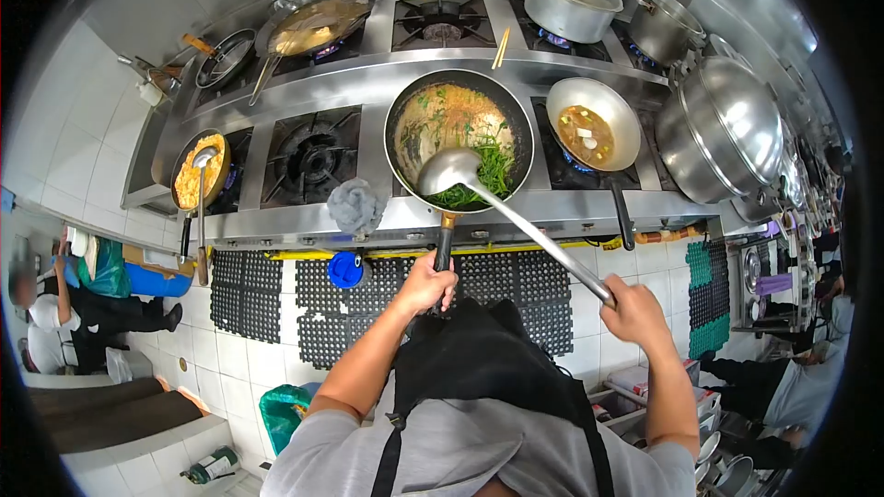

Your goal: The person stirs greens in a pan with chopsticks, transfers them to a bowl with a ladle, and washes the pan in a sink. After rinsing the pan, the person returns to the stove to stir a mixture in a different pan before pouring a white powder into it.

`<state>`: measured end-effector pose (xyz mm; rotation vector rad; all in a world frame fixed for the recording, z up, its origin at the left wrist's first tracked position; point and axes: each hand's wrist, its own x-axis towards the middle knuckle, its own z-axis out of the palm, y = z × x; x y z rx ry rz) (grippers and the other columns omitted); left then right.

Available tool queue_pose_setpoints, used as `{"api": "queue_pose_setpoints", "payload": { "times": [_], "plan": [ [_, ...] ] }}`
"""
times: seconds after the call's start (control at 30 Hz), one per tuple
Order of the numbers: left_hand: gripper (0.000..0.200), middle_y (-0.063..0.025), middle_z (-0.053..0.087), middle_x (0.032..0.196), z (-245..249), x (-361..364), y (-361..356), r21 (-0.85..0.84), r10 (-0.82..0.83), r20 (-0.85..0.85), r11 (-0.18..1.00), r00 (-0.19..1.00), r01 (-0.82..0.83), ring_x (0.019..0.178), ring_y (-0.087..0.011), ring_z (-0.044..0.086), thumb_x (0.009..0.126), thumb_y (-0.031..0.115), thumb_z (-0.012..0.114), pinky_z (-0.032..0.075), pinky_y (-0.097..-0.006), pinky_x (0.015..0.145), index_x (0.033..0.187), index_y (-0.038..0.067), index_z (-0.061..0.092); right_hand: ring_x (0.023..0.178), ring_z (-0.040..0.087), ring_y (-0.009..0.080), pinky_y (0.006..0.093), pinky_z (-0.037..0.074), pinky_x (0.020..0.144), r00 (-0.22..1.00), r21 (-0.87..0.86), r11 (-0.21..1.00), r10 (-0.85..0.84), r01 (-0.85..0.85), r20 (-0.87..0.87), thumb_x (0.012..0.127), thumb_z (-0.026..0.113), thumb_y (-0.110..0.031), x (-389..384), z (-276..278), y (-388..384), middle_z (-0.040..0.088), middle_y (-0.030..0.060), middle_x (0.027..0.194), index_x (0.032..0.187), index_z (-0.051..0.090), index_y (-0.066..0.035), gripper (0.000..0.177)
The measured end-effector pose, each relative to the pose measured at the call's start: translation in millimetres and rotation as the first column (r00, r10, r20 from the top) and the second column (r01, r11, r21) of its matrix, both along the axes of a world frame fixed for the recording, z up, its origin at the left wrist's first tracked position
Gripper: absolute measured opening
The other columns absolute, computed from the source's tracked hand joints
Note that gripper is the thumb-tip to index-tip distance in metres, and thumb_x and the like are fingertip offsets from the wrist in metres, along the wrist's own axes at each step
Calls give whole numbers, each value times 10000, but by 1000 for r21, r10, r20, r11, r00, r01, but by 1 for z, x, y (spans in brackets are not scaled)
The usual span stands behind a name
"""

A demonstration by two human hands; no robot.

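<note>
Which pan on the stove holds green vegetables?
The dark wok at front centre, its handle gripped by the left hand, ladle in it. The silver pan beside it holds orange broth; the far-left pan yellow food.

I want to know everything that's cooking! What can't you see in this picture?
Head view: the big silver domed lid hides whatever sits under it.
Head view: the round steel ladle covers some food in the black wok.
Head view: the left hand covers part of the wok's handle.

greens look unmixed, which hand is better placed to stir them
Right, likely: right hand grips the ladle, its bowl over the greens in the wok; left hand holds the wok's handle.
</note>
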<state>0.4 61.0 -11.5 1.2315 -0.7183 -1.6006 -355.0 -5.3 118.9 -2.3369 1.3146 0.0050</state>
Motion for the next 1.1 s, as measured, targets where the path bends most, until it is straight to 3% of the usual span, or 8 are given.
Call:
{"api": "queue_pose_setpoints", "payload": {
  "times": [0.07, 0.17, 0.23, 0.43, 0.57, 0.67, 0.93, 1.1],
  "plan": [
    [144, -57, 488, 541, -3, -4, 5, 6, 43, -97, 999, 994, -43, 379, -167, 484, 788, -61, 513, 401, -310, 333, 864, 44, 452, 589, 600, 397, 496, 482, 571, 1000, -37, 999, -3, 2, -7, 751, 583, -102, -5, 9, 8, 566, 188, 588, 1017, 536, -27, 280],
    [151, -58, 487, 540, -5, -12, 4, 27, 69, -123, 997, 990, -66, 377, -169, 479, 797, -58, 527, 405, -315, 340, 832, 56, 434, 465, 551, 209, 387, 448, 472, 966, 278, 948, -203, 154, 158, 747, 567, -30, -7, 33, 4, 519, 85, 554, 1045, 554, -18, 299],
    [143, -62, 484, 536, -6, -22, 3, 19, 114, -163, 993, 980, -113, 371, -170, 471, 800, -60, 518, 400, -314, 336, 831, 51, 435, 465, 492, 90, 291, 424, 414, 826, 710, 675, -505, 200, 248, 769, 548, 17, -11, 45, -9, 510, 23, 612, 1062, 557, -22, 296],
    [142, -62, 454, 545, 2, -57, -11, 29, 184, -344, 982, 921, -185, 370, -173, 451, 806, -35, 534, 380, -321, 329, 852, 60, 439, 415, 494, 102, 262, 401, 368, 950, 805, 571, -312, 162, 30, 816, 568, -11, -26, 93, -52, 518, 24, 596, 1012, 551, -16, 197],
    [108, -51, 434, 552, 14, -49, -72, 4, 200, -389, 976, 899, -216, 379, -163, 426, 826, 7, 494, 363, -320, 343, 869, 77, 425, 434, 529, 104, 267, 427, 368, 986, 596, 787, -155, 161, -61, 793, 578, -23, 10, 106, -88, 534, 24, 604, 979, 571, -16, 186],
    [119, -52, 446, 539, 17, -52, -91, -20, 190, -389, 977, 901, -214, 385, -168, 450, 835, 1, 506, 392, -321, 360, 868, 81, 425, 592, 619, 387, 445, 492, 528, 986, -62, 987, 152, -148, 72, 793, 544, -48, 18, 44, -80, 599, 192, 647, 973, 543, 11, 189],
    [112, -55, 456, 538, -3, -19, -59, 83, 124, -252, 991, 960, -106, 371, -167, 447, 797, -32, 501, 376, -320, 339, 796, 55, 431, 603, 584, 401, 442, 452, 574, 997, 289, 955, -71, 62, 21, 749, 582, -56, 13, 54, -45, 565, 186, 610, 952, 579, -6, 209],
    [103, -53, 465, 554, 13, -4, -70, 71, 103, -206, 993, 973, -90, 393, -154, 461, 804, -30, 504, 385, -309, 349, 822, 53, 445, 580, 565, 360, 423, 449, 567, 996, 131, 991, -37, 26, 80, 764, 569, -43, 33, 11, -64, 561, 178, 613, 996, 567, -7, 235]
  ]
}}
